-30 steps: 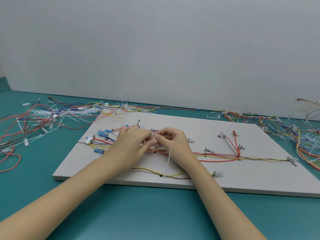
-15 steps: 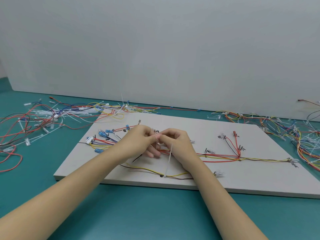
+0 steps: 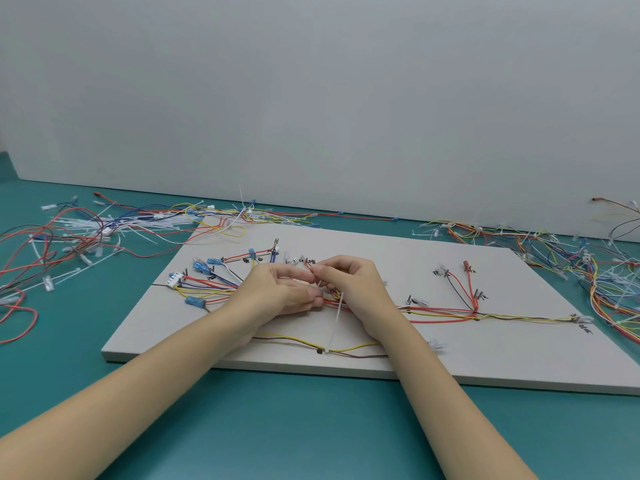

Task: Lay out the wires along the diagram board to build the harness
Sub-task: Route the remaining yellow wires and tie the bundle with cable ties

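White cable tie (image 3: 335, 318) pinched by right hand (image 3: 349, 284) mid-frame; left hand (image 3: 280, 292) grips the wire bundle (image 3: 440, 311) on the diagram board (image 3: 485, 358).

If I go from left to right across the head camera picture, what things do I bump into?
Loose wire pile → blue plugs → left hand → right hand → red wires on the board → tangled wire heap.

One diagram board (image 3: 519, 358), two hands, four blue connectors (image 3: 202, 267) and one white connector (image 3: 175, 279) near its left edge, one white cable tie (image 3: 335, 323).
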{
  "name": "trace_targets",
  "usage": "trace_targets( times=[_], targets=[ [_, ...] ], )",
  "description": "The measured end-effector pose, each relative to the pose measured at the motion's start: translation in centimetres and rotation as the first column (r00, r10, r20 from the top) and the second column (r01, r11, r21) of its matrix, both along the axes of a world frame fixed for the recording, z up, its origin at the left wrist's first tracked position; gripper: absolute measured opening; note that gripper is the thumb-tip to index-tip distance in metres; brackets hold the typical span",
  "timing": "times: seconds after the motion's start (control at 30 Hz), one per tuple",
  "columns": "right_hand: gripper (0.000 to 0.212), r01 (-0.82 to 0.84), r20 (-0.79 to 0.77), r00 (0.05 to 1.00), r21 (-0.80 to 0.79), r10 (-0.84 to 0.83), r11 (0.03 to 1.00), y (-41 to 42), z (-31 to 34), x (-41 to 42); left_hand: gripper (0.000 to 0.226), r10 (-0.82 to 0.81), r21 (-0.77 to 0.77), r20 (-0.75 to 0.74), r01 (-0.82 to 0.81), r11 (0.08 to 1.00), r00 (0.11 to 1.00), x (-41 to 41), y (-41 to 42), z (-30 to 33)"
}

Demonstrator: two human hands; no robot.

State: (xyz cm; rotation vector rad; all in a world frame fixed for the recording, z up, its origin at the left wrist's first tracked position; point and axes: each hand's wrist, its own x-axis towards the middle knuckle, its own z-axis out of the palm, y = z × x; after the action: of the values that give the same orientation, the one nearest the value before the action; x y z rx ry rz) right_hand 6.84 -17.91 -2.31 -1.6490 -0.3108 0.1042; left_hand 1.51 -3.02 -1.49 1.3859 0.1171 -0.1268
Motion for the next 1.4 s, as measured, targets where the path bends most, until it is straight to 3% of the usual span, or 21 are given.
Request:
trace_targets(
  times=[0.33,1.4],
  targets=[
    [0.011,-0.034,0.013,0.999,0.017,0.033,0.999,0.01,0.07,-0.29,0.013,0.153,0.013,0.065,-0.154,0.988,0.986,0.05,-0.62,-0.57],
    [0.013,-0.079,0.026,0.997,0.002,0.079,0.997,-0.16,-0.26,-0.19,0.013,0.140,0.009,0.074,-0.141,0.990,0.987,-0.32,-0.63,-0.20]
  ],
)
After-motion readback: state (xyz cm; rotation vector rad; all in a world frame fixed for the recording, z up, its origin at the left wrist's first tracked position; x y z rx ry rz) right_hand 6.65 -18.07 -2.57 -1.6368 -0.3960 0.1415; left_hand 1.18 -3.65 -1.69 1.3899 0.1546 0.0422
